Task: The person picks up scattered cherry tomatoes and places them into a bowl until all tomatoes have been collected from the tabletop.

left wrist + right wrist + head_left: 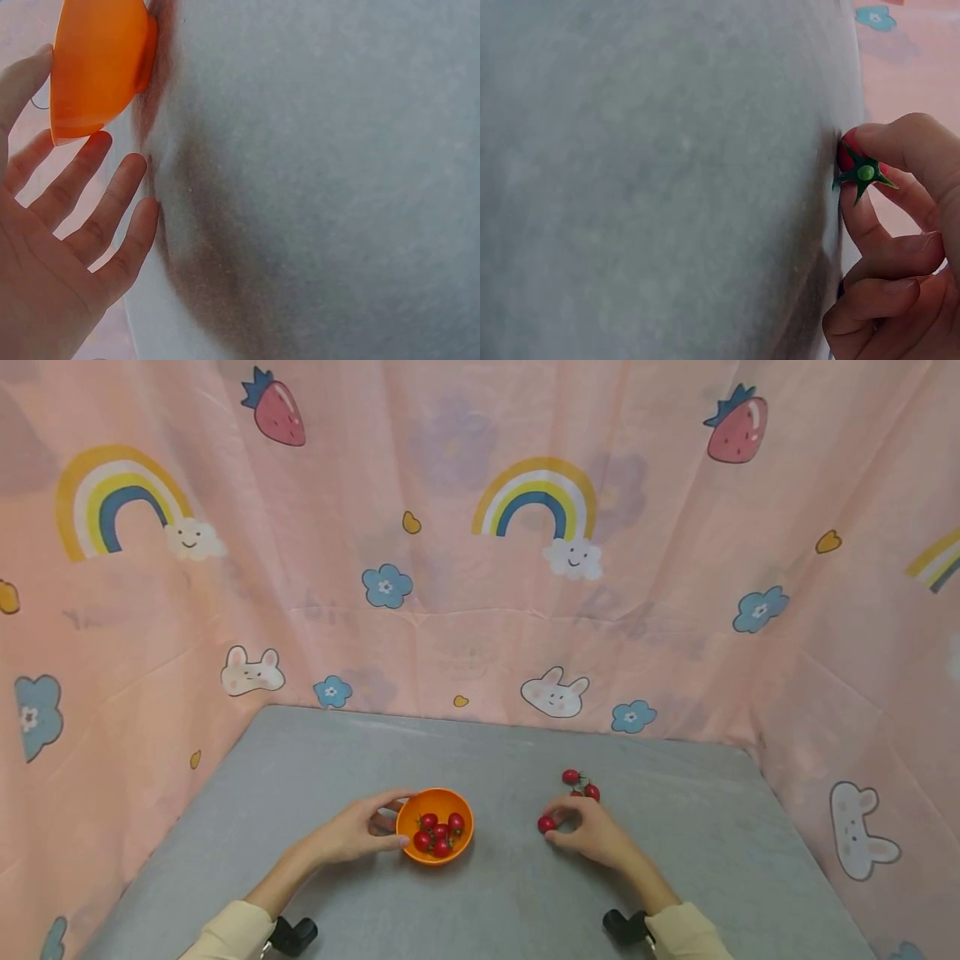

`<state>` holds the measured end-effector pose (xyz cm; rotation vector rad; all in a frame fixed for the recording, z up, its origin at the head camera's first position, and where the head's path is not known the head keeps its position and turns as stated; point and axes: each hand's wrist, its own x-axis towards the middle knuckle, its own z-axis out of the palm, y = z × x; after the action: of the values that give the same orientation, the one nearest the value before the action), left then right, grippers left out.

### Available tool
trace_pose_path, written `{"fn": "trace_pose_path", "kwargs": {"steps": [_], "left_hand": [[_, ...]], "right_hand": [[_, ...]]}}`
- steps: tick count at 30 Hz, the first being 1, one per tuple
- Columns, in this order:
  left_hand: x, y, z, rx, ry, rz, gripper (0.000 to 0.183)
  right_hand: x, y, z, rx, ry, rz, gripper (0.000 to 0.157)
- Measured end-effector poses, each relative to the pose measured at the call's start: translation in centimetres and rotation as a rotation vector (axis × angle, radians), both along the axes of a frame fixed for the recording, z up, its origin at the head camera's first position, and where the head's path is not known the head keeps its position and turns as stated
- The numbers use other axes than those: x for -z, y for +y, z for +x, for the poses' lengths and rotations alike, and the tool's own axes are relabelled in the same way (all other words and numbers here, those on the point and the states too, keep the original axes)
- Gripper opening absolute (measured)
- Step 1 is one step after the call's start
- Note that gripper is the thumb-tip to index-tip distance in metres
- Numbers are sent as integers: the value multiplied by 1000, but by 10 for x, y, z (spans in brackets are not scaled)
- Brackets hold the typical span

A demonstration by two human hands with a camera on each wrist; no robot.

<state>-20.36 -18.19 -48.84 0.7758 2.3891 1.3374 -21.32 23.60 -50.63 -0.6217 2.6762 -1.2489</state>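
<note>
An orange bowl stands on the table with several red cherry tomatoes inside. My left hand holds it at its left side, thumb and fingers against the wall; in the left wrist view the bowl shows its side, and the lower fingers are spread away from it. To the right, my right hand pinches a cherry tomato between thumb and fingertips, low over the table. In the right wrist view, green star-shaped leaves on that tomato face the camera.
Just beyond my right hand lie a few more cherry tomatoes, partly hidden by it. The grey tabletop reaches back to a pink patterned curtain that hangs behind and on both sides.
</note>
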Motion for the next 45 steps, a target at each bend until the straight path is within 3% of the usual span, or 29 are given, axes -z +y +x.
{"fn": "trace_pose_path", "kwargs": {"steps": [27,37,45], "left_hand": [[-2,0,1,-6,-14,3,66],[-2,0,0,-15,-22,-10,68],[-3,1,0,-6,-38,0,68]], "right_hand": [[-1,4,0,39,50,-70,16],[-13,-7,-1,75,107,-35,15],[-25,-25,-5,57,72,-53,15]]}}
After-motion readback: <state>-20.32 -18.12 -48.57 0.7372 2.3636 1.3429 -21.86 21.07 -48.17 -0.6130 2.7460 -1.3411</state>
